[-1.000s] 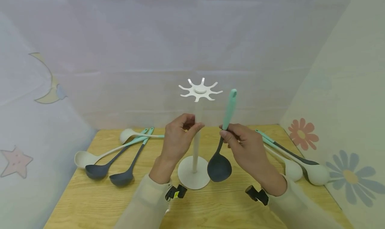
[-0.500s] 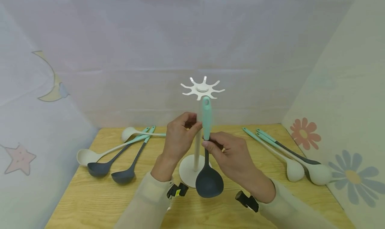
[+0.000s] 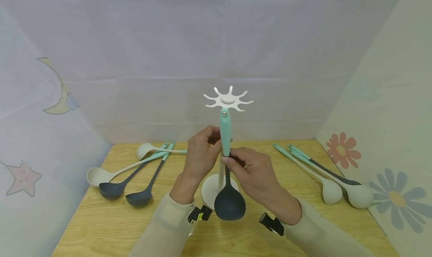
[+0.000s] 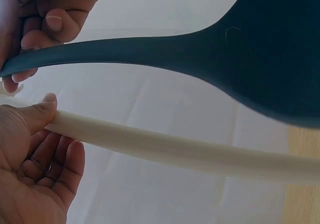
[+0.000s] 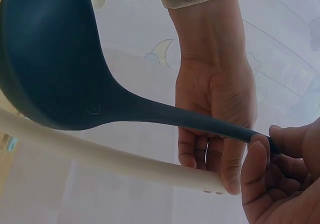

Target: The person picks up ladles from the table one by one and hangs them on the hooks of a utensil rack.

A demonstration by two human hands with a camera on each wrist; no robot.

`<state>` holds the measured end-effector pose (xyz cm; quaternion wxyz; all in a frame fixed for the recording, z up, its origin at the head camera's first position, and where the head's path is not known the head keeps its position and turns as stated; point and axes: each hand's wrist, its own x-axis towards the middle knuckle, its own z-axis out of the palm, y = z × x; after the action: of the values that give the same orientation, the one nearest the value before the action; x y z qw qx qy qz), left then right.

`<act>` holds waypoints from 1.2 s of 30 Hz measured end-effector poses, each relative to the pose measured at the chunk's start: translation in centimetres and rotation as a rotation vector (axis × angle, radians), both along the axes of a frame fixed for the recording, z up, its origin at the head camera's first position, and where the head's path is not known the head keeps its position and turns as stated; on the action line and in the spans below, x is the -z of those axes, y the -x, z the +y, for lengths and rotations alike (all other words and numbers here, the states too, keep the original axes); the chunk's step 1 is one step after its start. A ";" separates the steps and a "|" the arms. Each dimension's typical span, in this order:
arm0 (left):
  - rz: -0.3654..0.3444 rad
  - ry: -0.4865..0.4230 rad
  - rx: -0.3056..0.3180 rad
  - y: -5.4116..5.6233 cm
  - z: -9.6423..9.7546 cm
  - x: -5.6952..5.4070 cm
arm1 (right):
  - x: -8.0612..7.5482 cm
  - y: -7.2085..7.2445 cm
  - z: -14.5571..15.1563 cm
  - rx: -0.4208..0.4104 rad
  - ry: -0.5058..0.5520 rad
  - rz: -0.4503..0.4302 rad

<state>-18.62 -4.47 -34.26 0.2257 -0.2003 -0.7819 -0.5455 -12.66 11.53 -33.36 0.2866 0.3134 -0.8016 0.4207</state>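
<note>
My right hand (image 3: pixel 254 170) pinches a dark ladle (image 3: pixel 230 202) where its mint handle meets the dark shaft. The ladle is upright, bowl down, in front of a white utensil stand (image 3: pixel 228 99) with a ring of hook arms on top. The handle's holed end lies just below the front hooks in the head view; whether it touches them I cannot tell. My left hand (image 3: pixel 200 152) grips the stand's pole (image 4: pixel 150 143) between thumb and fingers. In the right wrist view the ladle shaft (image 5: pixel 185 116) and the pole are apart.
At the left of the wooden table (image 3: pixel 101 227) lie white ladles (image 3: pixel 98 176) and dark ladles (image 3: pixel 140 197). More ladles, including a white one (image 3: pixel 332 191), lie at the right. Cloth-covered walls (image 3: pixel 162 43) stand at the back and sides.
My right hand has carried the ladle leftward and toward me, from the right of the stand to in front of its pole. My left hand keeps its hold on the pole.
</note>
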 end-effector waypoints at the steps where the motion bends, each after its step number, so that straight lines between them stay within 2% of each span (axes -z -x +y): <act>1: 0.001 -0.004 0.003 0.0 0.0 0.0 | 0.0 0.0 -0.1 -0.001 0.003 -0.002; 10: 0.003 0.010 0.021 0.1 -0.1 0.1 | 0.2 0.3 -0.4 0.000 0.021 -0.021; 18: -0.079 0.022 0.069 0.4 -0.7 -0.3 | 0.3 0.7 -0.4 0.031 0.004 -0.070; 25: -0.165 0.060 0.075 0.2 -1.3 -0.9 | 0.0 0.9 -0.5 0.049 -0.017 -0.116; 36: -0.178 0.071 0.087 0.1 -1.5 -1.1 | 0.1 1.4 -0.8 0.076 -0.013 -0.139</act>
<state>-18.75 -5.98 -33.13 0.1244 -0.1927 -0.8083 -0.5423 -14.04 10.70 -33.47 0.2437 0.2547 -0.8337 0.4250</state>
